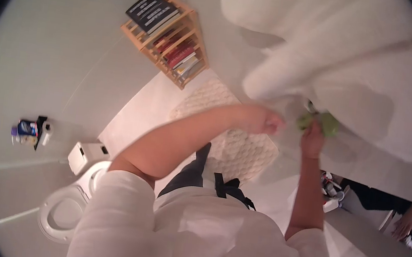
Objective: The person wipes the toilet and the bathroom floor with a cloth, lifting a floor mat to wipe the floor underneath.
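A narrow gap is open between the left hand (268,123) and the green cloth (329,124) held in the right hand (312,141). Ahead of both hands, the white curtain (328,56) bulges across the way. Between the forearms, room is open above the bath mat (251,157), toward its near right edge. The wooden bookshelf (199,38) blocks passage past the mat's far end; the toilet (64,214) obstructs the side beyond the left elbow.

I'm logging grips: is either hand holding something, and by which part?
The right hand holds a green, cloth-like thing about its middle, green showing on both sides of the fingers. The left hand is too blurred to tell.
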{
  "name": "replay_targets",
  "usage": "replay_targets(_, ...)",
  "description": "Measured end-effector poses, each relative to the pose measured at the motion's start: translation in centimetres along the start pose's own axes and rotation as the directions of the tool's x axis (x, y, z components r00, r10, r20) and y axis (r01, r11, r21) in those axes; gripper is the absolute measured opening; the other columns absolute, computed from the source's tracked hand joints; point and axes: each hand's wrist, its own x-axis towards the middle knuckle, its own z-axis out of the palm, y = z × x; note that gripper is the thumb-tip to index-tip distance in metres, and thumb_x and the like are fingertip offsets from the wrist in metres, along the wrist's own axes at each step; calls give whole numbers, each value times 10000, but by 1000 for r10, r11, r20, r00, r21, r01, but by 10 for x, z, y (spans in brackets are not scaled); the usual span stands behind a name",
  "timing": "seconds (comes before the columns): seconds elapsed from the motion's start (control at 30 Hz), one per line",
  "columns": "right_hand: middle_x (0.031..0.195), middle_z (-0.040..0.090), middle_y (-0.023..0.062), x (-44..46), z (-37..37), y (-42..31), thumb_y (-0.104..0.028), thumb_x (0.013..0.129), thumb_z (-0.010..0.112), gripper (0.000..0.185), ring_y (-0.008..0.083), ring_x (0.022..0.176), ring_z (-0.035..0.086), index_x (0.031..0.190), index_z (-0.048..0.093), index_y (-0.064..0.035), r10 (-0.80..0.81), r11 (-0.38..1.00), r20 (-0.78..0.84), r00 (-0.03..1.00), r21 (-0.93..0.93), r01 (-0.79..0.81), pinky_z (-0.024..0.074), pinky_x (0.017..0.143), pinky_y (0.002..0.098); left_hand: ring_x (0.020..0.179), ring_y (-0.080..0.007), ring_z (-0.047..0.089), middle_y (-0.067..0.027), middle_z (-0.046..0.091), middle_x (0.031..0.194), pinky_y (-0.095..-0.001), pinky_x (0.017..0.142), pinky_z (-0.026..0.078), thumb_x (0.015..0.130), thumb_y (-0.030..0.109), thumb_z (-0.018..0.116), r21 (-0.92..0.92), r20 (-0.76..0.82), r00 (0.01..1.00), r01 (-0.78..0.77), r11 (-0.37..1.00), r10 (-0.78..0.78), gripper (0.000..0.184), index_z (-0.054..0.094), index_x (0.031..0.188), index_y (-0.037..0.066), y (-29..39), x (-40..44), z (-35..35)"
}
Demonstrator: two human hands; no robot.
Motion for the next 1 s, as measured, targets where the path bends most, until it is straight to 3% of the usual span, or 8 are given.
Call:
replay_targets(0.13, 1055, 556, 175, -74, 51, -55, -148, 883, 443, 299, 260, 973, 533, 1142, 483, -4, 438, 489, 552, 710, 516, -703, 399, 852, 315, 911, -154, 550, -81, 607, 961, -274, 837, 411, 868, 211, 515, -526, -390, 823, 167, 834, -412, 272, 572, 1071, 40, -76, -41, 89)
replay_targets(0.27, 1133, 523, 135, -66, 6, -122, -142, 907, 422, 316, 172, 1035, 492, 1191, 461, -10, -19, 58, 847, 531, 531, -846, 372, 894, 294, 915, -146, 546, -67, 607, 970, -274, 827, 417, 863, 178, 512, -699, -370, 744, 172, 694, -557, 243, 584, 1052, 43, -112, -81, 137)
replay_targets(0.57, 1290, 411, 142, -48, -36, -181, -126, 858, 487, 317, 283, 1243, 319, 1161, 509, -34, -712, 540, 462, 529, 842, -9, 235, 1027, 379, 1028, -183, 513, -81, 528, 1124, -303, 903, 394, 802, 135, 577, -530, -538, 841, -279, 801, -62, 313, 538, 1098, 40, -97, -111, 130)
replay_targets(0.63, 1305, 406, 109, -63, -27, -165, -189, 874, 490, 334, 272, 1236, 329, 1183, 490, -63, -440, 527, 572, 692, 789, -317, 252, 1017, 378, 1004, -190, 521, -81, 535, 1099, -306, 887, 404, 790, 122, 589, -848, -517, 856, -507, 153, -29, 294, 543, 1070, 44, -118, -103, 134)
replay_targets(0.7, 1298, 415, 96, -73, -15, -149, -257, 897, 461, 359, 254, 1225, 346, 1210, 464, -81, -82, 322, 743, 664, 651, -688, 273, 1006, 372, 979, -196, 529, -86, 540, 1078, -306, 866, 414, 779, 111, 597, -807, -529, 847, -487, 332, -42, 280, 546, 1047, 47, -134, -88, 129)
replay_targets(0.8, 1267, 437, 90, -66, 6, -154, -332, 922, 393, 408, 211, 1179, 403, 1256, 396, -97, 98, -280, 981, 166, 187, -941, 325, 977, 358, 946, -201, 538, -107, 540, 1059, -300, 827, 431, 768, 95, 601, -187, -606, 793, -71, 980, -58, 273, 546, 1031, 47, -129, -77, 115)
replay_targets(0.9, 1234, 457, 95, -50, 41, -157, -374, 918, 373, 459, 206, 1119, 461, 1283, 347, -97, -411, -557, 884, 223, -50, -829, 393, 924, 349, 929, -206, 544, -133, 534, 1059, -292, 796, 443, 759, 82, 601, -359, -696, 711, -222, 907, -102, 295, 541, 1045, 38, -111, -74, 106)
replay_targets(1.0, 1173, 489, 97, -31, 83, -169, -268, 893, 424, 415, 189, 1038, 506, 1266, 370, -94, -57, -377, 969, 242, 203, -904, 439, 852, 351, 922, -222, 549, -145, 525, 1073, -294, 792, 447, 760, 91, 604, -518, -709, 549, 22, 855, -443, 332, 535, 1082, 42, -132, -76, 98)
